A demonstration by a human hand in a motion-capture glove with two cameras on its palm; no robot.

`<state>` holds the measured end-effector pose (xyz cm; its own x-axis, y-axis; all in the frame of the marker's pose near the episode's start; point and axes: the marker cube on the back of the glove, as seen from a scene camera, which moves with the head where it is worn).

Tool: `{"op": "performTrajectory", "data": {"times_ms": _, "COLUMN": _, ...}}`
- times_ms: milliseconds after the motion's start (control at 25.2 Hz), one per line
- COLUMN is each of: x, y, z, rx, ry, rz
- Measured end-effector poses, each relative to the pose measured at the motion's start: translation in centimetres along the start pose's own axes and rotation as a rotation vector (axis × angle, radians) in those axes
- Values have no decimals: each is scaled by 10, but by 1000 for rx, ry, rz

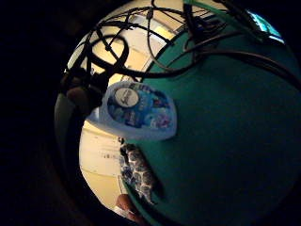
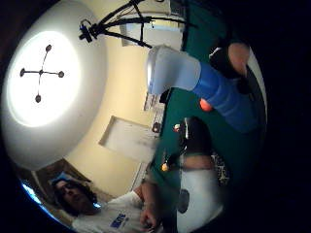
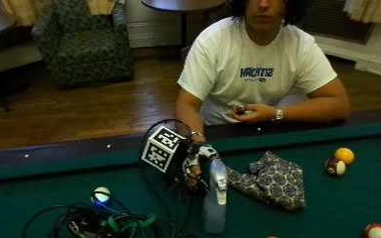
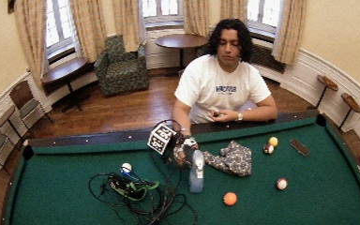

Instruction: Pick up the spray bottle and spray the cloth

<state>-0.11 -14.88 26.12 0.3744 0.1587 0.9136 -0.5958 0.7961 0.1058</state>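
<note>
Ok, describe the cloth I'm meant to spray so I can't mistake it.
On the green pool table, look just beside the spray bottle that the gloved right hand holds. The cloth lies crumpled there, dark with a pale repeating pattern, the only fabric among round balls.

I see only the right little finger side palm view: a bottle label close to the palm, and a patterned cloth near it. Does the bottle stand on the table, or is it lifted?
Observer: It looks not lifted: the spray bottle stands upright on the green table.
Operator: Where is the right hand?
Observer: The gloved right hand is at the bottle's head, opposite the cloth.
Operator: And the other of the hands?
Observer: The bare left hand is near the person's chest, away from both.
</note>
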Motion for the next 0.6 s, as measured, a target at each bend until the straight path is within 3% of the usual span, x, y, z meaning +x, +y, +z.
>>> {"op": "performTrajectory", "data": {"times_ms": 595, "x": -15, "y": -37, "z": 45, "rx": -79, "ry": -19, "rz": 16}}
